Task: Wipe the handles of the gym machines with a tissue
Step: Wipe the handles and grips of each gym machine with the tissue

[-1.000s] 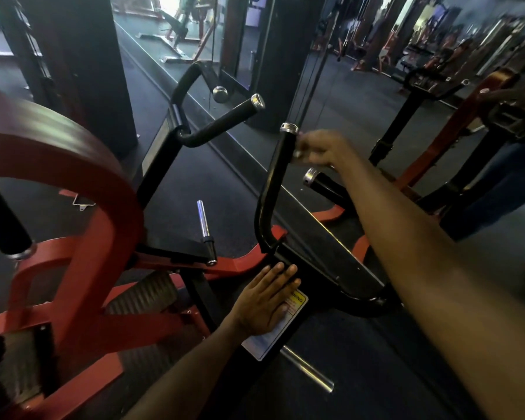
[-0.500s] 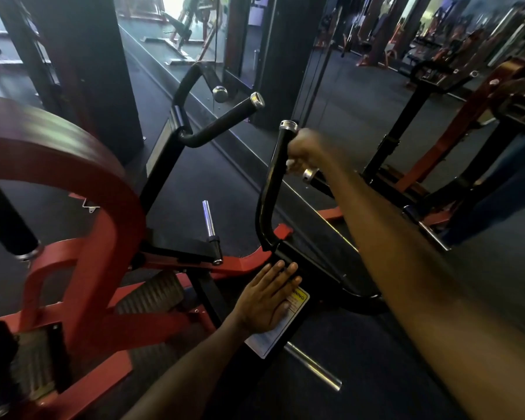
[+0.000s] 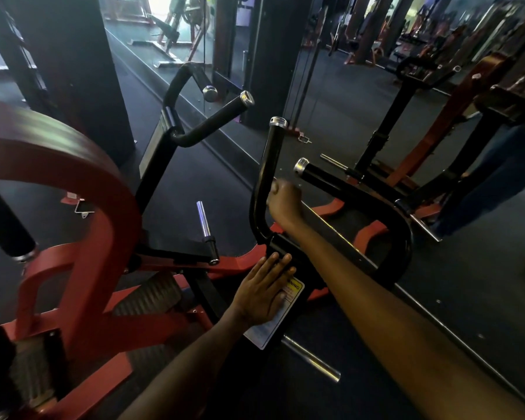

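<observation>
**Tissue low on the upright handle**

The right hand's fingers [image 3: 275, 189] are curled in against the upright handle [image 3: 269, 177], and a pale scrap at the knuckles looks like the tissue [image 3: 275, 187], though it is too blurred to be sure. The right hand [image 3: 284, 201] sits on the lower stretch of the bar, just above its bend. The left hand [image 3: 262, 291] lies flat, fingers straight and close together, on the black frame beside the warning label [image 3: 288, 301].

The tissue would be light, soft and easily torn (best bunched into a wad, I'd say). The handle is stiff, fixed steel tube, glossy black, capped in bright ribbed metal; likely slick, so wrapping around it should serve better than dabbing. The neighbouring side handle [image 3: 325, 177] has the same gloss, while the far grip [image 3: 215, 119] looks matte and rubbery. The red frame [image 3: 82, 189] curves broad and painted.
</observation>
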Available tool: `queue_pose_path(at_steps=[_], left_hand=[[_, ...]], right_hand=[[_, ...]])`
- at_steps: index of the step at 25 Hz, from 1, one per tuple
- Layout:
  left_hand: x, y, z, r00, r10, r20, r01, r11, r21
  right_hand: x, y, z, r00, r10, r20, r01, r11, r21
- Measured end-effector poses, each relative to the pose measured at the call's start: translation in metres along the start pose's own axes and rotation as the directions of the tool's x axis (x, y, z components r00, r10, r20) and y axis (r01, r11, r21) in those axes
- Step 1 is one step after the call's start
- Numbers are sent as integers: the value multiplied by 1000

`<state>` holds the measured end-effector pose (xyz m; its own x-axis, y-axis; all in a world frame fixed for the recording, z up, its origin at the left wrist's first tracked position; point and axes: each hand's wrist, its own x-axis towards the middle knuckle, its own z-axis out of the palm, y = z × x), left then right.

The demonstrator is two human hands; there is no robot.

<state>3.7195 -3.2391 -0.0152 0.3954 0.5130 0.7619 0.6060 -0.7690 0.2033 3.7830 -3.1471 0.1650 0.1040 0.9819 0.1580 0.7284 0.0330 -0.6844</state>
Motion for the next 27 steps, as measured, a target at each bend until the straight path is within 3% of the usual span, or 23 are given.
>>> queue_pose_path(at_steps=[3, 5, 6, 10, 13, 16, 19, 22, 24, 27], left_hand=[[3, -1, 1, 1000, 4, -11, -4, 1000, -3], [6, -2, 0, 1000, 6, -15, -6, 1000, 7], [6, -2, 0, 1000, 3, -9, -3, 1000, 9], [0, -1, 0, 1000, 8, -5, -8, 1000, -4], [-1, 0, 1, 1000, 3, 6, -3, 1000, -16], [-3, 0, 1, 1000, -1, 19, 2, 1000, -15], [1, -5, 1, 1000, 16, 18, -16, 1000, -8], [1, -6, 2, 1000, 4, 28, -3, 1000, -31], [-2, -4, 2, 1000, 3, 24, -2, 1000, -29], [0, -3, 0, 999, 7, 33, -6, 1000, -31]], right_hand=[[3, 19, -1, 908, 208, 363, -312, 915, 255], [13, 21, -7, 845, 212, 491, -467, 740, 484], [15, 27, -12, 829, 174, 531, -473, 724, 502], [6, 55, -24, 675, 181, 715, -429, 885, 181], [5, 48, -12, 615, 154, 773, -470, 859, 203], [6, 36, -20, 498, 134, 857, -457, 880, 128], [15, 34, -29, 522, 241, 818, -415, 910, -3], [4, 35, -20, 441, 229, 868, -560, 826, 67], [5, 42, -21, 393, 213, 895, -565, 824, 52], [15, 45, -21, 447, 268, 853, -495, 869, -13]])
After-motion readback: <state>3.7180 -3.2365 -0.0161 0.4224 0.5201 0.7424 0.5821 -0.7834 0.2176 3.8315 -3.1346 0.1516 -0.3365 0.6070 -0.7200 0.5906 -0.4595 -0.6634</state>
